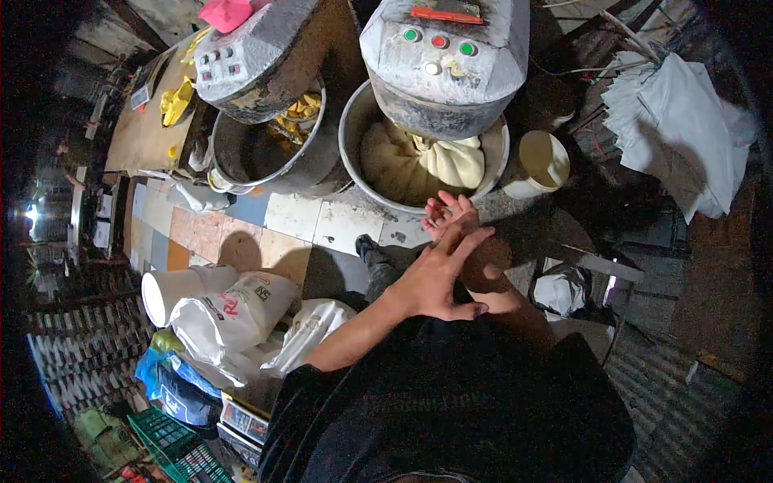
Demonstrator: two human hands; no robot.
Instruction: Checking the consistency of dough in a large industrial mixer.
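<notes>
My left hand (439, 278) has its fingers spread and lies across my right wrist, holding nothing. Beyond it, my right hand (452, 216) is turned partly palm up, with loosely curled fingers that stand apart and no object in them. Both are just on my side of a large metal mixing bowl (345, 138). Inside that bowl sits a big mass of pale, folded dough (459, 165). The grey, worn mixer head (443, 72), with green and red buttons, overhangs the bowl. Neither hand touches the dough.
Left of the bowl stands a second mixer (241, 72) over its own bowl (322, 121), with yellow material inside. A white bucket (535, 165) is at the right. White sacks (684, 129) hang far right; filled white bags (241, 310) stand lower left, near a green crate (173, 451).
</notes>
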